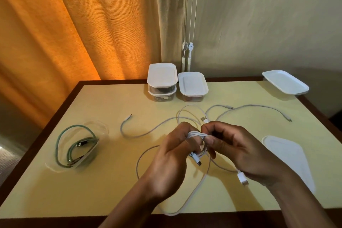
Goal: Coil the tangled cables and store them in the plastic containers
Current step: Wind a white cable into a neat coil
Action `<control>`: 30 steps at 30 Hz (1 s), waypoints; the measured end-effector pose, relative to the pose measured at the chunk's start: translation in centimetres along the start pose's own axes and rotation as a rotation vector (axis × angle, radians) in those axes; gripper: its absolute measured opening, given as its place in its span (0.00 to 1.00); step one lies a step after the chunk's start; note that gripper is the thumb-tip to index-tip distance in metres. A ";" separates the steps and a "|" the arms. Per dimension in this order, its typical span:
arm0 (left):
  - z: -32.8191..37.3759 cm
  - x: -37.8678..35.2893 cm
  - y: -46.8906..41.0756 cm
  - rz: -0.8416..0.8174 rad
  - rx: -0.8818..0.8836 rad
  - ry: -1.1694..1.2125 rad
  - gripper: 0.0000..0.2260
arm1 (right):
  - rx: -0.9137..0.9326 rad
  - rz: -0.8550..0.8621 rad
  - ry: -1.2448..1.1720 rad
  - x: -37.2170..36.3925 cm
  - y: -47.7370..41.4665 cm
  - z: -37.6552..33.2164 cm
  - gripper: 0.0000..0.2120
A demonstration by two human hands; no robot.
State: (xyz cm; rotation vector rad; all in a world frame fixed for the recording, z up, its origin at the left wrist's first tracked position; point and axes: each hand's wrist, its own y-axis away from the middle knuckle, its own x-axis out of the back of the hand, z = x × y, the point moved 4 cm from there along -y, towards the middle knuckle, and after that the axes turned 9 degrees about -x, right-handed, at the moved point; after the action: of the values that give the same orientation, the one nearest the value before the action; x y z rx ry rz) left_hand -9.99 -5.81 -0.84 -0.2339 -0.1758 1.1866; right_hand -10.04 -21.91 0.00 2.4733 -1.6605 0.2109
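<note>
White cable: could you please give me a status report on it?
Left hand and right hand hold the white cable, half coiled. Loose cables lie beyond. Nothing blocking.

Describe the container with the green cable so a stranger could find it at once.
On the yellow table, look left, near the orange curtain. The clear container there is open and holds a green cable; the other containers at the back wear white lids.

A coil (196,134) sits between the fingers (210,140). Left of them a container (103,128) holds a cable (63,135); behind them stand closed boxes (192,84); right of them lies a lid (288,153).
</note>
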 end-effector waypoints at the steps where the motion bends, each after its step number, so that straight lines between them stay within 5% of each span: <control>1: 0.2 -0.1 0.1 0.007 -0.015 -0.040 0.12 | -0.001 -0.002 -0.009 0.1 0.0 0.0 0.10; 6: 1.1 0.7 -0.3 -0.040 -0.067 -0.094 0.11 | -0.020 -0.048 -0.044 0.1 0.3 0.0 0.12; 13: 1.8 1.3 0.3 -0.107 0.084 -0.418 0.12 | -0.091 -0.033 -0.021 0.5 0.7 0.8 0.11; 21: 0.7 3.0 0.3 0.135 0.266 -0.121 0.05 | -0.054 0.197 0.158 0.6 0.1 0.7 0.10; 26: 0.1 4.3 0.3 0.172 0.298 -0.162 0.16 | -0.187 0.028 0.222 0.5 1.0 0.6 0.10; 30: -0.2 3.9 0.4 0.214 0.341 -0.067 0.07 | -0.282 -0.063 0.233 0.8 1.3 0.4 0.10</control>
State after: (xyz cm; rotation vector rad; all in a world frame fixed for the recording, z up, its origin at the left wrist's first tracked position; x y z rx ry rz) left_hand -8.88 -2.05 -1.13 0.0893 -0.0037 1.4164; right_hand -10.95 -23.15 -0.17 2.1956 -1.4095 0.2301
